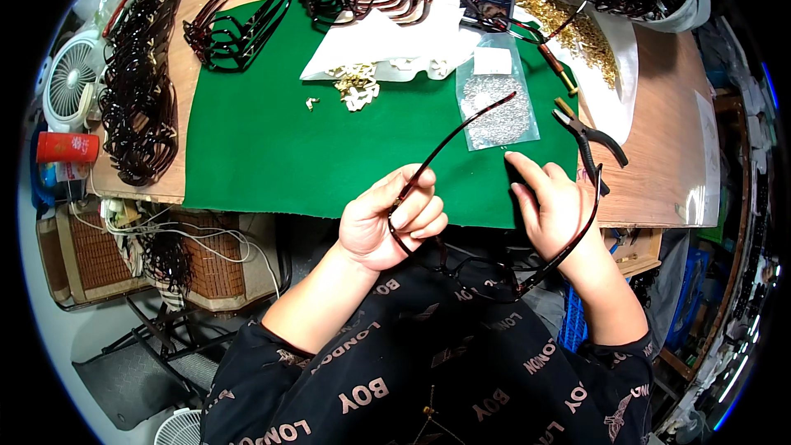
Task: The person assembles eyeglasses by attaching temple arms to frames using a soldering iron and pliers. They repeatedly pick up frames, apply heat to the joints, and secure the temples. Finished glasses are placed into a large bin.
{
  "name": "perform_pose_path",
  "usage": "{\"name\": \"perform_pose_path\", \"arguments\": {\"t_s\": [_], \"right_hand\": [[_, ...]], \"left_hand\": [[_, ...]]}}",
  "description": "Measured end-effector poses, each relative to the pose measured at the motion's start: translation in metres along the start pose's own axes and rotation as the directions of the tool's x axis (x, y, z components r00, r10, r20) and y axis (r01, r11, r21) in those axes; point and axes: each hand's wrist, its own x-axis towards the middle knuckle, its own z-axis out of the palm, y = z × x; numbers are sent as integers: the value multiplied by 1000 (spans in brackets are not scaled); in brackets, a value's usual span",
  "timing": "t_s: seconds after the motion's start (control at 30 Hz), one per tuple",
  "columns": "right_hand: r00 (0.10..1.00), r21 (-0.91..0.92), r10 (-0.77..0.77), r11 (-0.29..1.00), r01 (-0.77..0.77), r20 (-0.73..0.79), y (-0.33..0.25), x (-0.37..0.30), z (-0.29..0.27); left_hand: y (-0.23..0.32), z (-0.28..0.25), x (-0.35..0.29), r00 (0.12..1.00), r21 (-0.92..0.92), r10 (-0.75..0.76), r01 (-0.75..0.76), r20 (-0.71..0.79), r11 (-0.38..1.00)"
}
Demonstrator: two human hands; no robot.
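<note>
My left hand (389,218) is closed around a dark tortoiseshell eyeglass frame (461,127) near the hinge of one temple. That temple points up and away over the mat, while the lens rims hang low in front of my dark shirt. The other temple passes beside my right wrist. My right hand (556,206) reaches over the green mat (272,148), index finger stretched out and thumb apart. Its fingertip is at a tiny metal piece (504,147), perhaps a screw, just below a clear plastic bag (496,111) full of small silvery parts.
Black-handled pliers (592,138) and a screwdriver (559,70) lie at the right. White and gold pieces (358,89) sit mid-mat by white paper (379,45). More eyeglass frames (243,37) stand behind; a long stack (140,99) lines the left. Gold parts (568,21) fill a far-right sheet.
</note>
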Motion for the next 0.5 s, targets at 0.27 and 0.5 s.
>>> {"name": "perform_pose_path", "arguments": {"t_s": [0.27, 0.5], "right_hand": [[705, 760, -315, 92, -644, 636, -34, 10, -11], [698, 737, -333, -15, -676, 634, -45, 16, -3]], "left_hand": [[3, 4, -1, 994, -41, -36, 32, -101, 999], [2, 4, -6, 979, 64, -14, 28, -204, 998]]}}
